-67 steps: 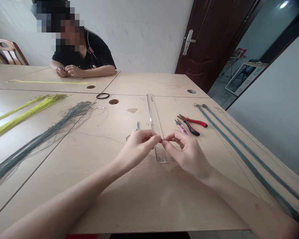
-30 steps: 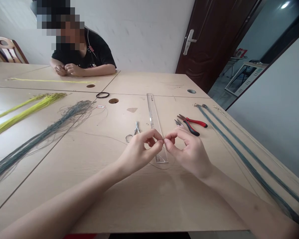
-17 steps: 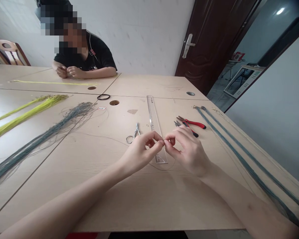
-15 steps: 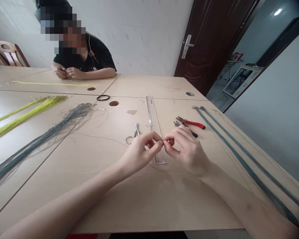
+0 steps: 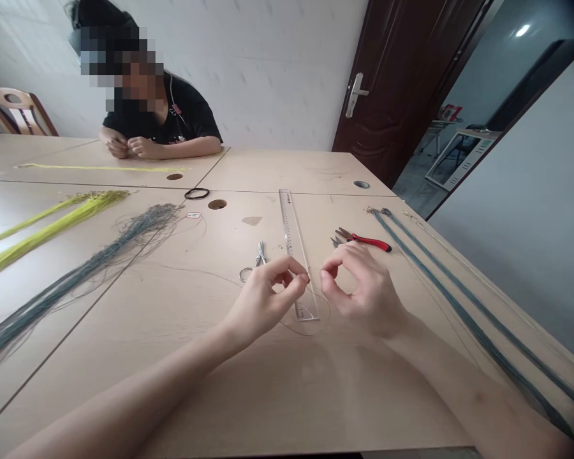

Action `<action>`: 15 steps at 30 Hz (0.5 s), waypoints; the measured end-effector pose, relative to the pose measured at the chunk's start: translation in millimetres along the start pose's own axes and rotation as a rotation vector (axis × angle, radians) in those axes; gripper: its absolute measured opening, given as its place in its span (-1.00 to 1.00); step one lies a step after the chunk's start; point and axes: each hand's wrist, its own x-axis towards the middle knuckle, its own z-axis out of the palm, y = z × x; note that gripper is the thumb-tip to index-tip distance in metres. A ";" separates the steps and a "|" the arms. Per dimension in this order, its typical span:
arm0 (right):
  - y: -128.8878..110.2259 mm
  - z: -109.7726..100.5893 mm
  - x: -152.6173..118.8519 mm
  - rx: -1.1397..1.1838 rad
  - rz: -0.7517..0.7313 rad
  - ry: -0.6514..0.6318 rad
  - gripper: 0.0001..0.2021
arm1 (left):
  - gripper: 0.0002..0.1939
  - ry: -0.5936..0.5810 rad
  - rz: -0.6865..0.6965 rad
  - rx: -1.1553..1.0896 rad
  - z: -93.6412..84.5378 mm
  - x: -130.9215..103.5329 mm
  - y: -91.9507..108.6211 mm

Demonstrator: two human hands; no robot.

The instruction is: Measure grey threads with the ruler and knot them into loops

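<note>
My left hand pinches a thin grey thread between thumb and forefinger. A tiny end shows at its fingertips, and a slack loop hangs below them. My right hand is a short gap to the right, thumb and forefinger closed in a ring. Whatever its fingertips hold, if anything, is too small to make out. Under and between the hands lies a clear plastic ruler. Small silver scissors rest just beyond my left hand. Red-handled pliers lie behind my right hand, which partly hides them.
Blue-grey thread bundles lie left and right. Yellow thread bundles are farther left. A black ring, a tape roll and a table hole are farther back. Across the table sits a person.
My hands were fingertip to fingertip; now they are apart, the right slightly farther right. The left keeps its pinch on the thread. The whole view has shifted down a little.
</note>
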 end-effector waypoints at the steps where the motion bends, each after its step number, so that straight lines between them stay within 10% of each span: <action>1: 1.3 -1.2 0.7 0.001 0.024 0.009 -0.90 | -0.86 0.019 0.005 -0.024 -0.2 -0.2 0.0; 8: 16.7 9.6 -3.3 0.040 0.067 -0.201 -0.79 | -0.88 0.260 0.066 -0.447 -21.0 17.4 -0.6; 15: 12.5 14.4 -7.6 0.065 0.027 -0.505 -0.67 | -0.75 0.810 0.115 -0.919 -96.4 47.9 -4.7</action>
